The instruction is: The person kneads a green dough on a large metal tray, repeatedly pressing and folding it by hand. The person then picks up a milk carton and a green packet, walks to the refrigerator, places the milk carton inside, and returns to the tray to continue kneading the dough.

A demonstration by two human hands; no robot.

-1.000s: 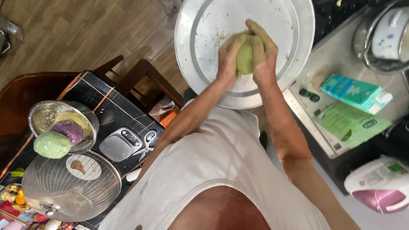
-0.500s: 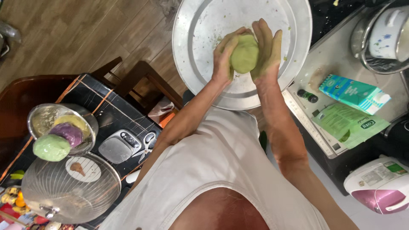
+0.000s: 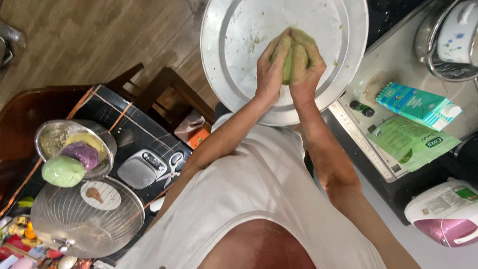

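Note:
A lump of green dough [image 3: 289,65] lies on a large round metal tray [image 3: 234,45] at the top of the head view. My left hand [image 3: 270,72] and my right hand [image 3: 307,62] are side by side, both clasped over the dough and pressing it against the tray. Only a narrow strip of dough shows between my fingers. Green crumbs and smears dot the tray around my hands.
A metal bowl [image 3: 52,137] at the left holds yellow, purple and green dough balls. Below it stands a wire mesh cover [image 3: 87,224], beside a kitchen scale [image 3: 142,169] and scissors [image 3: 173,166]. To the right are a teal carton [image 3: 418,105], a green leaflet [image 3: 413,142], a pot [image 3: 450,42] and a pink cooker [image 3: 448,211].
Before, my hands held the dough between open palms with much of it showing. Now both hands have folded over it and press down, hiding most of it.

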